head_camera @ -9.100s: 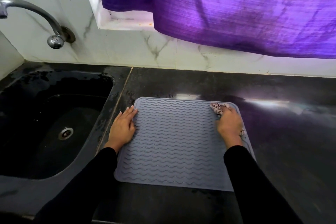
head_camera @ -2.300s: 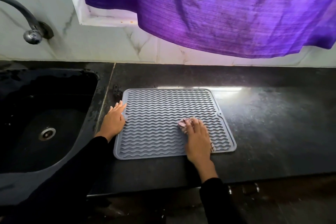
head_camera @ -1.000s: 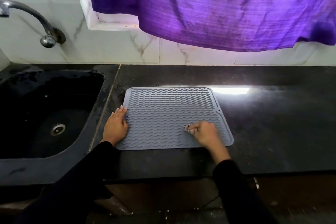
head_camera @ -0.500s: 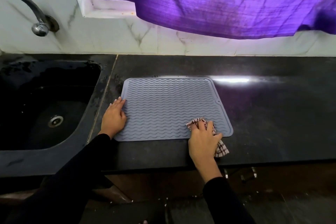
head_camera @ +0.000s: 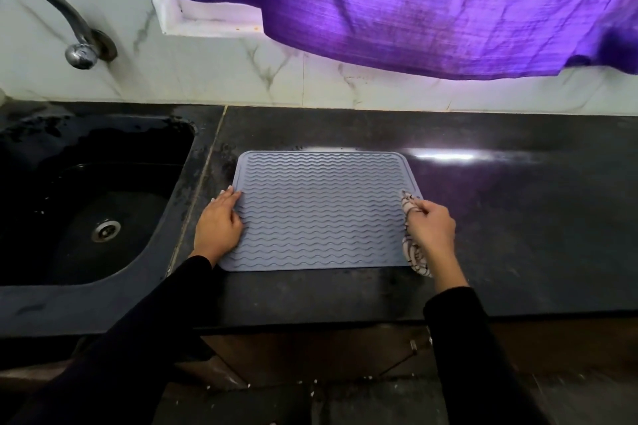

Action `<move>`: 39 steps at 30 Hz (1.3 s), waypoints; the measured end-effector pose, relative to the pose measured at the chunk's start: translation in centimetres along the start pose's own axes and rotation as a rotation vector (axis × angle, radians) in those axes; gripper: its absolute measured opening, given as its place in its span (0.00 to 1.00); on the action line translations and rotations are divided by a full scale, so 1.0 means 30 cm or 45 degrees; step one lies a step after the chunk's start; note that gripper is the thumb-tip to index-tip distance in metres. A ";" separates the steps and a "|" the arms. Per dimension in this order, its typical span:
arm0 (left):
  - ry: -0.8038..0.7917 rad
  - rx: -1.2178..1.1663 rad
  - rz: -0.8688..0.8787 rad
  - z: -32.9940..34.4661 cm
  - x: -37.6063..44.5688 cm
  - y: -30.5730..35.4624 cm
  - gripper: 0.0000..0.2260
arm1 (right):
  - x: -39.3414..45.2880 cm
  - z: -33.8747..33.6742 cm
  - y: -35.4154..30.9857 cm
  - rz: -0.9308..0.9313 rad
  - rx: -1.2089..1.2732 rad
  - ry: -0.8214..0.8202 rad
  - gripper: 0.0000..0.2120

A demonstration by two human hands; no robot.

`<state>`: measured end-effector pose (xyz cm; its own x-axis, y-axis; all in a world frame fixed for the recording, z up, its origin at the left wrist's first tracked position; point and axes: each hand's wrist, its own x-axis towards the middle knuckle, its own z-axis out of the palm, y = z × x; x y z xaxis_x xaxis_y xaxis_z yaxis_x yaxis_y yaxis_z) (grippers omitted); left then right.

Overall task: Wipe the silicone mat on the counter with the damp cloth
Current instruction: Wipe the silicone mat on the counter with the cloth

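Silicone mat (head_camera: 324,210) lies flat on the counter (head_camera: 518,217) between your hands: your left hand (head_camera: 218,228) presses flat-fingered on its left edge, your right hand (head_camera: 431,228) grips the checked cloth (head_camera: 412,252) at its right edge.

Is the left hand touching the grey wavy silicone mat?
Touching. The head view shows the left hand lying flat on the left edge of the grey wavy silicone mat, its straight fingers overlapping the ridges, no gap visible.

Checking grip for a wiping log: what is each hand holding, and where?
Right hand grips the bunched cloth around its middle. Left hand holds nothing, resting flat on the mat.
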<state>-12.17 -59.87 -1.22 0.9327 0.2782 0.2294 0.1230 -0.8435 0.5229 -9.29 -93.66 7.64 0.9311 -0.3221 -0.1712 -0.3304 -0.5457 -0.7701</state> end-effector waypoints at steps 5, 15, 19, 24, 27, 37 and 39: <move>0.015 0.009 0.012 0.008 0.003 -0.008 0.20 | -0.105 0.177 0.086 -0.385 -0.811 -0.010 0.27; 0.030 -0.009 0.008 0.019 0.005 -0.021 0.19 | -0.026 0.120 0.110 -0.512 -0.839 -0.126 0.27; 0.021 -0.025 -0.017 0.005 0.001 -0.010 0.19 | 0.048 -0.008 0.031 -0.084 -0.215 -0.234 0.14; -0.011 -0.017 -0.034 -0.003 -0.004 0.001 0.19 | 0.106 0.011 -0.054 0.057 0.168 0.044 0.12; -0.043 -0.010 -0.042 -0.007 -0.006 0.000 0.20 | 0.025 0.128 -0.079 -0.297 -0.154 0.131 0.17; -0.048 -0.029 -0.053 0.006 -0.005 -0.017 0.25 | 0.068 0.257 -0.018 -0.521 -0.732 -0.131 0.25; -0.055 -0.030 -0.046 0.007 -0.003 -0.016 0.26 | 0.092 0.234 -0.040 -0.428 -0.616 -0.151 0.20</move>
<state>-12.24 -59.60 -1.66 0.9417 0.2877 0.1744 0.1494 -0.8220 0.5495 -5.22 -88.45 3.77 0.9985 0.0027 -0.0552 -0.0214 -0.9019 -0.4313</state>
